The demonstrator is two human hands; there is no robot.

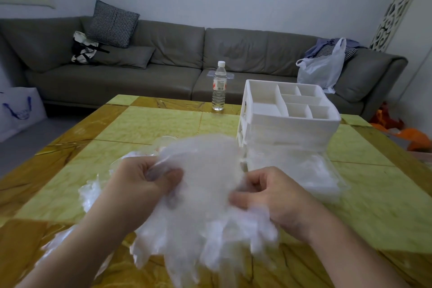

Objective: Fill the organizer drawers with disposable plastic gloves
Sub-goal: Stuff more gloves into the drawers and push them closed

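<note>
A thick bunch of clear disposable plastic gloves (205, 196) is held up over the table in front of me, blurred by motion. My left hand (138, 184) grips its left edge with curled fingers and thumb. My right hand (268, 194) pinches its right edge. The white organizer (287, 121) stands to the right, its top compartments bare. One drawer (322, 177) is pulled out at its base toward me, with clear plastic in it. More loose gloves (90, 194) lie on the table under my left forearm.
A water bottle (219, 86) stands at the far edge of the yellow tiled table (149, 124). Behind it runs a grey sofa (163, 54) with cushions, a tote bag and a white plastic bag (322, 70). Orange items (406, 133) lie on the floor at right.
</note>
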